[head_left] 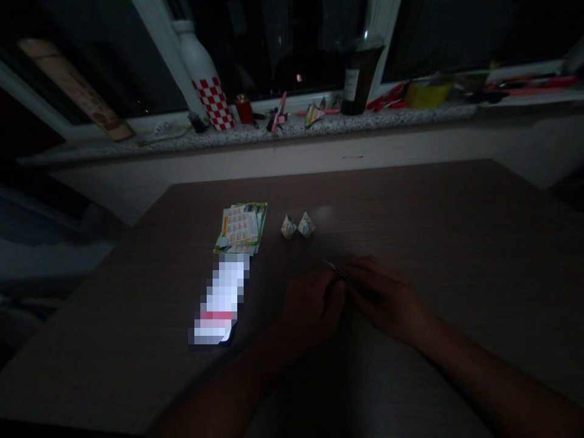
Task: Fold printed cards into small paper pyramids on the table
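A thin piece of folded paper (335, 268) shows edge-on between my two hands, low over the dark table. My left hand (312, 304) is closed on its near left side, fingers curled and thumb pressed in. On the other side my right hand (387, 298) pinches the same piece, its fingers lying along the edge. Most of the paper is hidden by the fingers and the dim light. Just beyond my hands stand two small folded paper shapes (288, 227), pointed at the top and printed in green and orange, side by side.
A stack of printed paper cards (239, 228) lies left on the table (433, 213), above a lit phone (223, 298). Behind, the windowsill (269, 139) holds a red-checked white bottle (207, 79), a dark cup (360, 79), a small jar (244, 109), pens and another folded paper shape (314, 114).
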`<state>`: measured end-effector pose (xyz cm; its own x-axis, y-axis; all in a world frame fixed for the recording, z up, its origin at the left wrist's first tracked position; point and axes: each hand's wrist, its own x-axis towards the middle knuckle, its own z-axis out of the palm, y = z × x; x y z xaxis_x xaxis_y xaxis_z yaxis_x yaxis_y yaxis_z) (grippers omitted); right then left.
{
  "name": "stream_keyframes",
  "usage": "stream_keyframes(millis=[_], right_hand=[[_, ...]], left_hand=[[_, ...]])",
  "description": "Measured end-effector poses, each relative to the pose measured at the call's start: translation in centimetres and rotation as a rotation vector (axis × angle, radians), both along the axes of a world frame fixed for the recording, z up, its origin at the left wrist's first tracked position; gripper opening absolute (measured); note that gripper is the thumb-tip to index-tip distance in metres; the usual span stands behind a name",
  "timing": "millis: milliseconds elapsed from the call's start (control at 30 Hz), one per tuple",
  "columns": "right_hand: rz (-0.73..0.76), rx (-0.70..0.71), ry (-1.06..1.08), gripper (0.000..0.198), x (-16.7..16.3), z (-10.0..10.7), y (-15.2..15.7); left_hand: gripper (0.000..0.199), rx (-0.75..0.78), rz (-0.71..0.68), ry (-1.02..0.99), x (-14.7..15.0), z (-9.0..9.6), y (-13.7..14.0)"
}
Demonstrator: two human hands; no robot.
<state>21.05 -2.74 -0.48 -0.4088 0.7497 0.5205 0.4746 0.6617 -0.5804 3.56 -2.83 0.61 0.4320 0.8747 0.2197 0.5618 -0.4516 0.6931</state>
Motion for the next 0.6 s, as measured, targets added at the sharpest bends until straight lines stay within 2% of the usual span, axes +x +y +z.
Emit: stream_keyframes(millis=[100,233,300,400,467,600], right_hand=[[-0.002,-0.054,0.007,0.034,0.1,0.3,0.0],[-0.006,-0.085,0.031,0.035,0.5,0.5,0.0],[0.008,-0.095,0.03,0.035,0.6,0.4,-0.1],[0.01,-0.112,0.043,0.032,0.7,0.1,-0.1],[-0.057,-0.128,0.081,0.028,0.7,-0.1,-0.1],[-0.197,-0.203,0.256,0.03,0.7,-0.4,-0.1]], left_hand=[[0.022,-0.009,-0.004,-0.019,-0.2,-0.1,0.2],[0.015,0.053,0.174,-0.034,-0.8,0.2,0.6],[0.023,0.07,0.215,-0.076,-1.1,0.4,0.9],[0.019,-0.095,0.087,-0.216,-1.2,0.7,1.2],[0.018,-0.253,0.044,-0.323,-1.1,0.7,1.3],[0.016,-0.436,0.152,-0.473,-0.9,0.4,1.6]])
